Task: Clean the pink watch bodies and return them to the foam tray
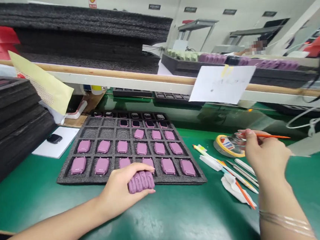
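My left hand (121,188) is closed round a stack of several purple watch cases (141,180), held at the front edge of a dark foam tray (69,174). The tray's pockets hold several more purple cases (141,148), and its far rows hold cases with dark screens (135,123). My right hand (263,152) is raised to the right, pinching a thin orange stick (273,136) above a roll of tape (226,145).
Pens and thin tools (237,173) lie on a white cloth on the green mat (185,215). A black watch (54,138) rests on white paper at the left. Stacked foam trays (8,118) stand left. A shelf above carries a hanging white sheet (221,84).
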`<state>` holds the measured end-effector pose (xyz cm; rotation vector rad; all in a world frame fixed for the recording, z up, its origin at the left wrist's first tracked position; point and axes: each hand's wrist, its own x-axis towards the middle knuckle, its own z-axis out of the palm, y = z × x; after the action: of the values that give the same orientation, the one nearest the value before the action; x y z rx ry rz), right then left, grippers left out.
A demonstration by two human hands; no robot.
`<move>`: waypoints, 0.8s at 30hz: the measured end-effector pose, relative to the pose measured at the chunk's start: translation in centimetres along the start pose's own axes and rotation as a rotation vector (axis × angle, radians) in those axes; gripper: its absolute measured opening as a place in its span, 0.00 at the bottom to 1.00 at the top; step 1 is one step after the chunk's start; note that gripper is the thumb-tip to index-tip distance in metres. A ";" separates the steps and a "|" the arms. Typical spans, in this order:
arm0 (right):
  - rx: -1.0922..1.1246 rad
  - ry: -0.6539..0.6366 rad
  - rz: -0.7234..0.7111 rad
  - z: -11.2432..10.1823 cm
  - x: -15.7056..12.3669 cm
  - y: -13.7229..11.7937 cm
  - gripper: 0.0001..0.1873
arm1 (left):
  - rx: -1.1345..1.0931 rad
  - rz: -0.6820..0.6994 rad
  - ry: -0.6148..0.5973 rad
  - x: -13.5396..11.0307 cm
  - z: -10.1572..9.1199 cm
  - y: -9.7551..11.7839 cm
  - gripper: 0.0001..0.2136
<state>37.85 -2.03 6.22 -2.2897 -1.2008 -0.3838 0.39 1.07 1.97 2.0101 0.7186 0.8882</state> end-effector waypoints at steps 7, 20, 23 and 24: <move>0.725 -0.072 -0.366 1.2 -10.5 -9.4 0.16 | 0.063 0.042 -0.016 0.2 0.3 -1.1 0.15; 0.688 -0.051 -1.024 1.6 -14.8 -10.7 0.07 | 0.130 0.051 -0.021 0.3 0.6 -1.0 0.15; 0.659 -0.055 -1.011 1.8 -15.3 -10.9 0.09 | 0.141 0.044 -0.026 0.3 0.8 -1.1 0.15; 0.642 -0.050 -1.011 1.8 -15.4 -11.0 0.09 | 0.143 0.043 -0.029 0.3 0.9 -1.2 0.16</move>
<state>20.05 -6.21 0.98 -1.0448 -2.0754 -0.2211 1.10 1.54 0.70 2.1672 0.7437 0.8519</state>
